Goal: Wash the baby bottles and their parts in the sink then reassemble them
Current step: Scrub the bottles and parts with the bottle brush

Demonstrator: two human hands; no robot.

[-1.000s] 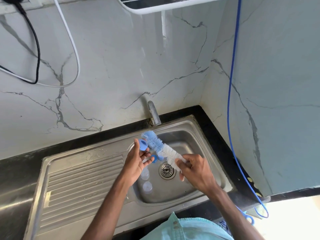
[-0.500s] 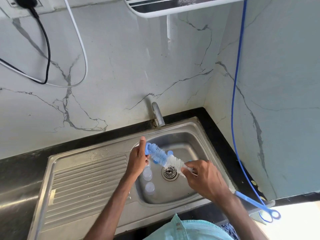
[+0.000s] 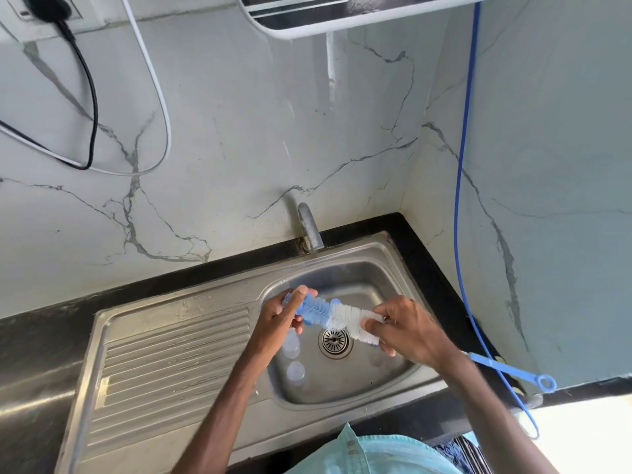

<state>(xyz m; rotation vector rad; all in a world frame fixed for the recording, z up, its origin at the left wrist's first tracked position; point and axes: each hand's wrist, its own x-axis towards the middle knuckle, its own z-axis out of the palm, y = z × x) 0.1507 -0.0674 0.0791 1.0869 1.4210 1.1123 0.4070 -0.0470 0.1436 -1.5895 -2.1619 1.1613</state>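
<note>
Blue-white brush (image 3: 337, 314) spans left-right, handle pointing right.

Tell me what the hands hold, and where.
Right hand: bottle brush, at the white bristles' handle end. Left hand: blue part at the brush tip.

A black cable (image 3: 95, 107) and a white cable (image 3: 168, 124) loop across the marble wall (image 3: 239, 131) at ten o'clock, the black one plugged into a socket (image 3: 20, 12) at eleven. A blue cord (image 3: 460, 165) hangs at two o'clock, below a white appliance (image 3: 342, 27) at twelve.
</note>
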